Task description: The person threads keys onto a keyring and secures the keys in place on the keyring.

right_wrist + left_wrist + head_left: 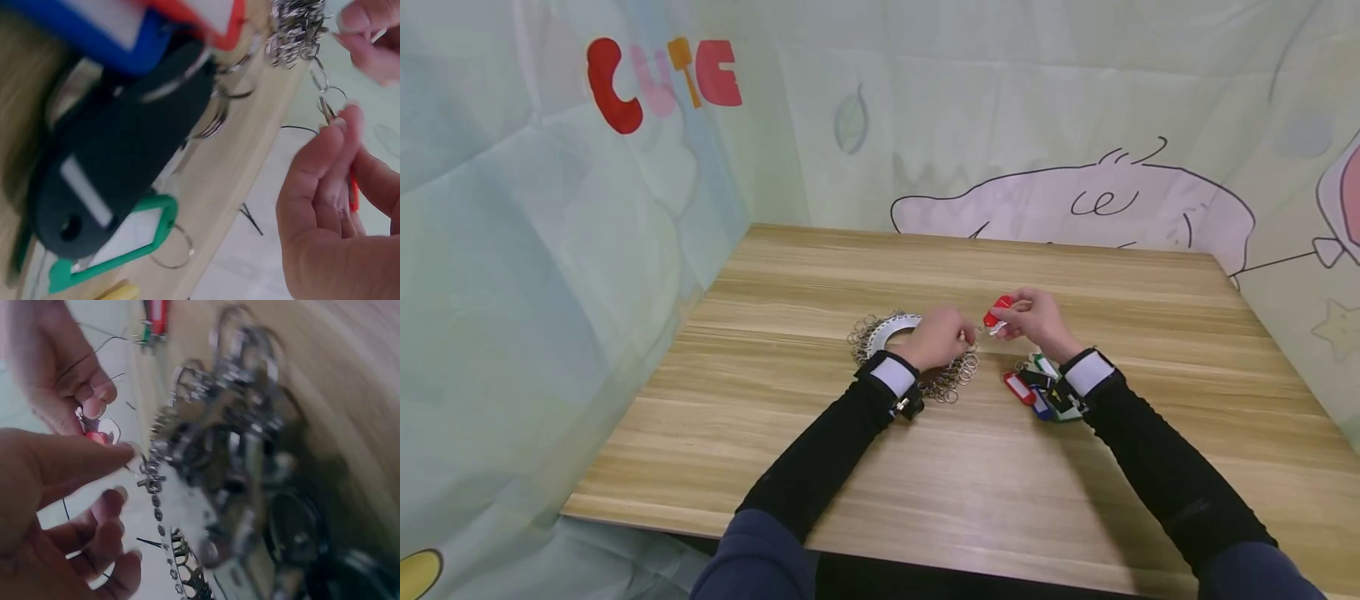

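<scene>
My left hand [936,337] is over a flat white ring [880,332] whose rim is hung with several metal key rings [950,392]. In the left wrist view, its thumb and finger pinch a small metal ring [145,467] at the holed rim. My right hand [1036,319], just to the right, grips a red key tag [1002,305] between thumb and fingers. From this tag a short metal chain [321,81] with a split ring runs toward the left fingertips in the right wrist view. The palm and fingers hide part of the tag.
Below my right wrist lies a pile of key tags: a red one [1018,388], a blue one [1042,407], a black one [119,156] and a green one [164,219]. They rest on the wooden table [760,417]. A printed cloth [820,100] hangs behind and beside it.
</scene>
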### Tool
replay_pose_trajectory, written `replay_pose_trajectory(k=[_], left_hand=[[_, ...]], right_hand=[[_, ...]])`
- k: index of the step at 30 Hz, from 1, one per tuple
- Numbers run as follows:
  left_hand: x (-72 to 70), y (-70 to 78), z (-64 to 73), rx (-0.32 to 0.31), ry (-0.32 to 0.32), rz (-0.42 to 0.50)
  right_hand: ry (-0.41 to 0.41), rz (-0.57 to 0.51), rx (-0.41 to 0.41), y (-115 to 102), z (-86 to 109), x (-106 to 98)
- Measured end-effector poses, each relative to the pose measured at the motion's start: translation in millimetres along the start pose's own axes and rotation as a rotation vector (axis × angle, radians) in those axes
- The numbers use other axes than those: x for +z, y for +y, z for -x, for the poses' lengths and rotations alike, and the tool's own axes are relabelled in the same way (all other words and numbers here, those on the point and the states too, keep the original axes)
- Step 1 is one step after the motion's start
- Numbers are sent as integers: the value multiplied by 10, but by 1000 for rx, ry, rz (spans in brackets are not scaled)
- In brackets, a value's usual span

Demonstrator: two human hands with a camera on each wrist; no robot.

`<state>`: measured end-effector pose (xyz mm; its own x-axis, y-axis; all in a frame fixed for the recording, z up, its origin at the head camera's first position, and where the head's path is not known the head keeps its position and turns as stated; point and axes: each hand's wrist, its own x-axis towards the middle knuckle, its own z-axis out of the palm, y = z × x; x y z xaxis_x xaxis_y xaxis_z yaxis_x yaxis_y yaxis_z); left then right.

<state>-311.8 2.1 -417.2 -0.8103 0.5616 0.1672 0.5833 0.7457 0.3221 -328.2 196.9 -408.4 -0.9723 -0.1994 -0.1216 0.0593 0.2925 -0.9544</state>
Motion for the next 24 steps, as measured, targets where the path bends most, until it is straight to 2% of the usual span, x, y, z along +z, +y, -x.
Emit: replay_pose_trajectory(k=[2, 5, 8, 12, 16, 20, 24], left_hand=[[28, 18, -4, 11, -14, -123], [69, 31, -7, 4, -26, -207], [82, 39, -22, -19, -38, -204], [81, 58, -69, -70, -54, -188], [107, 84, -130, -109, -87, -203], [156, 97, -170, -119, -121, -209], [186, 87, -175, -113, -126, -128]], right_hand=[[-19, 6, 27, 19, -19, -17], [-53, -1, 61, 51, -32, -35], [-68, -4, 66, 58, -31, -50], [-40, 37, 48, 20, -13, -92], [-18, 149, 44, -32, 16, -183], [-44, 309, 42, -20, 54, -303], [-106, 525, -5, 13, 114, -419]])
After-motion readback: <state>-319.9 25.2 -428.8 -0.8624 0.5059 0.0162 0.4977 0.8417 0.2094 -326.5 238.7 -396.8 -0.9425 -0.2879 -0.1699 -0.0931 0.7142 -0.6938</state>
